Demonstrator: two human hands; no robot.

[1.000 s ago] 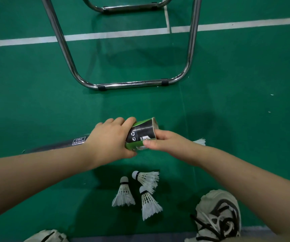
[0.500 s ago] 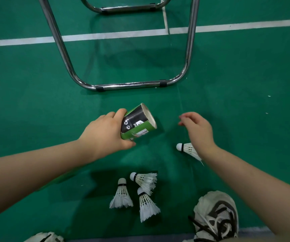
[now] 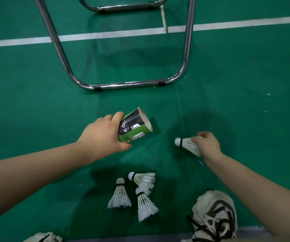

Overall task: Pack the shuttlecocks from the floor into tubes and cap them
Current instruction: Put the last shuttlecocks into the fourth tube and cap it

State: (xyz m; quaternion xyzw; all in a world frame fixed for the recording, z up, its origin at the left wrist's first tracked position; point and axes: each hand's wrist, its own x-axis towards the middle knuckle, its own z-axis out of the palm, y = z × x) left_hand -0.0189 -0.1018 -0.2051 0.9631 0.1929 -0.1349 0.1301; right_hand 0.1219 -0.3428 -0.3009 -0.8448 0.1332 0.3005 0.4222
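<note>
My left hand (image 3: 102,137) grips a black and green shuttlecock tube (image 3: 134,126) near its open end, which is tilted up and to the right above the floor. To the right, my right hand (image 3: 207,144) pinches the feathers of a white shuttlecock (image 3: 187,144) whose cork points left, low over the green floor. Three more white shuttlecocks lie on the floor below the tube: one (image 3: 120,195) with its cork pointing away from me, one (image 3: 143,179) lying on its side, one (image 3: 146,205) just under it. The rest of the tube is hidden behind my left arm.
A chrome tubular chair frame (image 3: 128,83) stands on the green court floor just beyond the tube. White court lines (image 3: 105,34) run across the back. My right shoe (image 3: 214,217) is at the bottom right and part of my left shoe (image 3: 43,237) at the bottom edge.
My right hand left the tube mouth, swung right and down, and took hold of a shuttlecock on the floor. My left hand lifted the tube's open end higher.
</note>
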